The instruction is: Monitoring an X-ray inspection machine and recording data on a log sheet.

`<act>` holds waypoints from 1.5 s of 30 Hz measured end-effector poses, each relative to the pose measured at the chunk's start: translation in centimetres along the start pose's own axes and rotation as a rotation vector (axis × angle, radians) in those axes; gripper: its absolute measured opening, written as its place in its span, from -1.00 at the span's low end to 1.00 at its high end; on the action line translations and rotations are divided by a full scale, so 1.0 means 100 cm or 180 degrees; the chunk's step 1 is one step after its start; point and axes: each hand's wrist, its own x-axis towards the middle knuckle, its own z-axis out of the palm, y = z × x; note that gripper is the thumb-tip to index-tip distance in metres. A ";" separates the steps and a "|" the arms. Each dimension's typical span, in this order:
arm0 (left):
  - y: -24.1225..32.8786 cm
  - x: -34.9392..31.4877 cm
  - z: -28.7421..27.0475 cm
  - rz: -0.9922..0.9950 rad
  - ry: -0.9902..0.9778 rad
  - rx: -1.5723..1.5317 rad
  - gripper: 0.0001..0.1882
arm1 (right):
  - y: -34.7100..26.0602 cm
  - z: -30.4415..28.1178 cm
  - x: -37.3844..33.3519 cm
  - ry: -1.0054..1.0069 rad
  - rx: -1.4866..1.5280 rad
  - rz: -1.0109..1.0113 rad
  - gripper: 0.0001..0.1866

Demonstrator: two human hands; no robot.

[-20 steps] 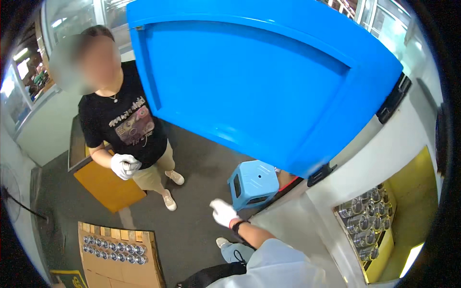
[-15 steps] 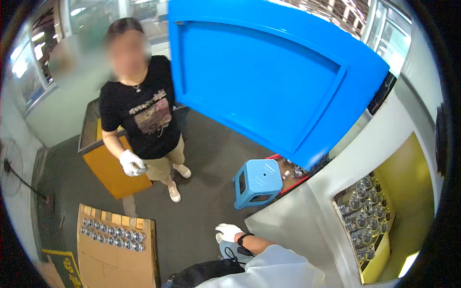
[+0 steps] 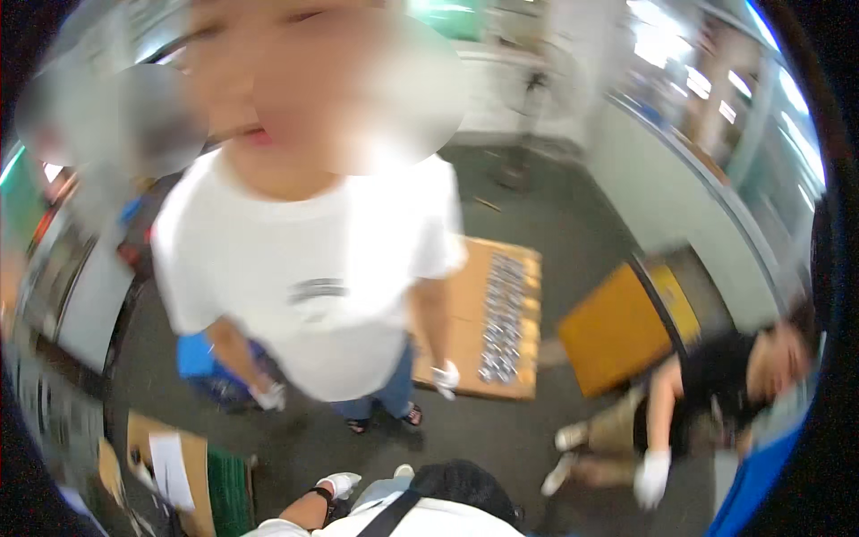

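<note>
My left hand, in a white glove with a black band at the wrist, is low in the view beside my light blue trousers. Its fingers look loosely stretched, though motion blurs them, and I see nothing held in it. A round black item and a black strap lie against my white top. My right hand does not show. Close in front stands a person in a white T-shirt, whose gloved hands hang at the sides.
Rows of shiny cylindrical parts stand on a cardboard-topped pallet. At the right are an orange-yellow bin and a person in black with a white glove. A blue panel edges the right. A box with paper stands lower left.
My view has swung left. The blue panel, the pallet and the person in black have shifted right, and a person in white now fills the front. The stool and machine opening have left view.
</note>
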 end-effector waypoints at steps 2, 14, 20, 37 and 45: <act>-0.027 -0.021 -0.006 0.0528 0.0236 0.0193 -0.49 | -0.084 -0.110 0.045 0.0002 -0.0706 -0.0651 -0.70; -0.218 -0.039 0.112 -0.0655 0.1133 -0.1689 -0.43 | -0.810 0.139 -0.025 -0.2272 -0.7441 -0.4943 -0.86; -0.319 -0.033 0.077 -0.0284 0.1602 -0.1795 -0.43 | -0.798 0.137 0.098 -0.2132 -0.6389 -0.4921 -0.81; -0.334 -0.029 0.048 -0.0764 0.2319 -0.3774 -0.51 | -1.096 0.401 -0.098 -0.2257 -0.5691 -0.4721 -0.78; -0.227 -0.052 -0.017 -0.0962 0.2394 -0.6384 -0.55 | -1.189 0.521 -0.110 -0.2892 -0.6576 -0.4979 -0.71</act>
